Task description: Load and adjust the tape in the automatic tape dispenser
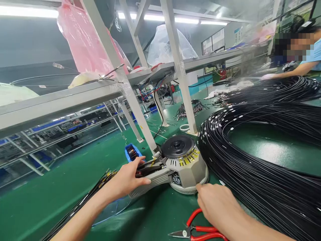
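A round grey tape dispenser (187,172) with a black turntable on top stands on the green table. My left hand (129,179) straddles its projecting front arm, thumb along the near side and fingers over the far side. Closed against the lower right of its base is my right hand (217,201), its fingertips partly hidden. Red-handled pliers (192,231) with pointed jaws lie just below my right hand, partly covered by the forearm. Beyond my left fingers sits a blue holder (132,152) with a brownish roll in it.
Large coils of black cable (240,160) with white tags fill the right side. More black cables (87,197) lie beside my left forearm. White posts (184,90) carry a shelf (62,98) with plastic bags. A co-worker (298,47) leans over cables at the far right.
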Action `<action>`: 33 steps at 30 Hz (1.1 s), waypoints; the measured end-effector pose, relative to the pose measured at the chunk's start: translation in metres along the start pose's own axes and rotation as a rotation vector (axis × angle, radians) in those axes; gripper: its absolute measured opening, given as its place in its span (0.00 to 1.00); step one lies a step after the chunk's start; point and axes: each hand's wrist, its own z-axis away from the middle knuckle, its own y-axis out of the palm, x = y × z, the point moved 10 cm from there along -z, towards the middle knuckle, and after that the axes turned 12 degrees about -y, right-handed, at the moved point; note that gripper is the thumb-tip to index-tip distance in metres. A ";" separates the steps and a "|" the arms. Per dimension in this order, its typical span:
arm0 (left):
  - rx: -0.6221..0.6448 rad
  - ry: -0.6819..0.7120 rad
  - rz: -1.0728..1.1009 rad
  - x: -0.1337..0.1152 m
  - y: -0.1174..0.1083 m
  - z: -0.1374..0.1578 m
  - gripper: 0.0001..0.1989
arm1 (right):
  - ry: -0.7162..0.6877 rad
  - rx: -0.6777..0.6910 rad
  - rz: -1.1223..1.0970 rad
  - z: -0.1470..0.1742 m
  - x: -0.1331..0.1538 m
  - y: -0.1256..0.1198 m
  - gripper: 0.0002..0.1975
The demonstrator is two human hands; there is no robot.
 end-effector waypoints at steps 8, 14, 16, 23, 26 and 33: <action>-0.033 0.007 -0.014 0.002 0.000 -0.001 0.37 | 0.020 0.010 0.020 -0.004 0.011 0.000 0.16; -0.034 0.021 -0.025 0.000 -0.001 0.001 0.36 | -0.015 0.010 0.002 -0.009 0.025 0.004 0.15; -0.033 0.028 -0.029 -0.001 0.000 0.002 0.35 | -0.017 -0.009 0.009 -0.006 0.017 0.001 0.15; -0.033 0.022 -0.047 -0.004 -0.001 0.003 0.33 | 0.021 -0.008 0.026 0.000 0.000 -0.003 0.16; -0.030 0.012 -0.048 -0.003 -0.002 0.003 0.32 | 0.005 0.035 0.015 -0.005 0.015 0.000 0.16; -0.021 0.028 -0.073 -0.005 -0.002 0.004 0.31 | -0.010 0.007 0.022 -0.005 0.019 -0.005 0.17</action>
